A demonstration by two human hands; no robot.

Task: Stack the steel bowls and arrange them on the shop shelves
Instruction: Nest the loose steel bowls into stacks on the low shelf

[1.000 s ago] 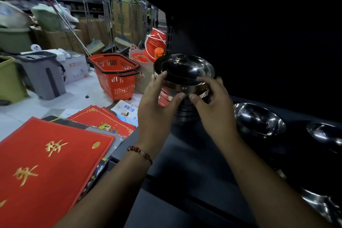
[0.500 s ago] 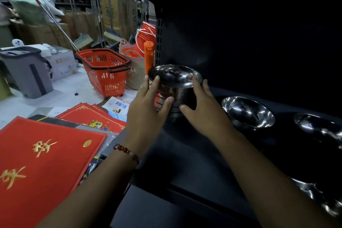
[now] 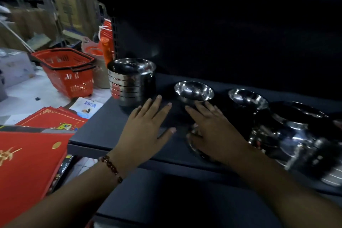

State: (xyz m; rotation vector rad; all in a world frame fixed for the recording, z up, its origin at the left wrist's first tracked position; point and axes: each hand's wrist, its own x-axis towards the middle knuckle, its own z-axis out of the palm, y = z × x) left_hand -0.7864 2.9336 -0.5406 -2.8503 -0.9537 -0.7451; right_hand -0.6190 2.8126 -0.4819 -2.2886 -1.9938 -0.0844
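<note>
The left hand hovers flat over the dark shelf, fingers spread and holding nothing; a beaded bracelet circles its wrist. Just ahead of its fingertips, at the shelf's left end, stands the stack of steel bowls, upright and free of both hands. Its lower bowls sink into shadow, so their count cannot be read.

The right hand is also open, palm down, fingers reaching toward a single bowl that sits mouth up just past them; whether the fingertips touch its side cannot be told. Under this hand lies another bowl, mostly covered, only a curved sliver of its rim showing by the thumb.

Further right a second single bowl stands apart, its near side lost in the dark. Beyond it a cluster of bowls is smeared by blur and cut by the frame's edge, so their shapes run together.

The shelf's back is black, with no detail to be made out. Left of the shelf, on the floor, are red mats and a red shopping basket, both blurred.
</note>
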